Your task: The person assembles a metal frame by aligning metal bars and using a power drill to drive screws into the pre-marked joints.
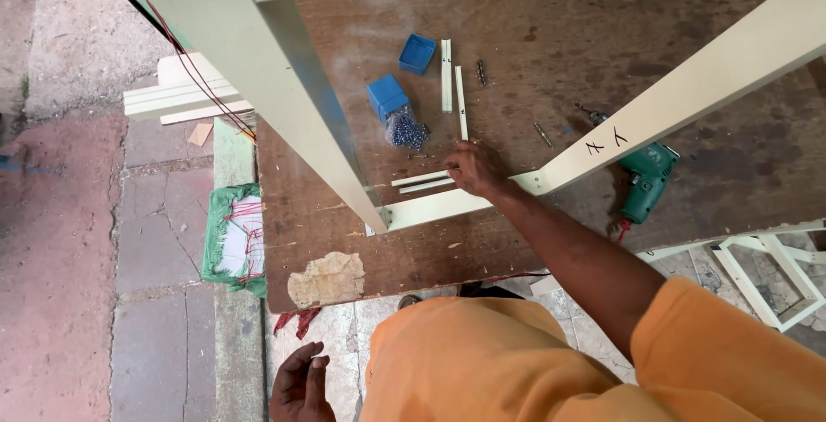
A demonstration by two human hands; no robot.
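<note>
Reaching across the wooden board [533, 35], the right hand [475, 168] touches the ends of two short cream strips [422, 182].

The fingers curl over the strip ends; a closed pinch cannot be confirmed. The strips lie flat on the board, just above the lower bar of the cream frame [447, 205]. The left hand [299, 385] hangs loosely open below the board edge, holding nothing. Two blue boxes [387, 95], a bag of screws [406, 129], two upright strips [453, 86] and a green drill [645, 181] rest nearby.
</note>
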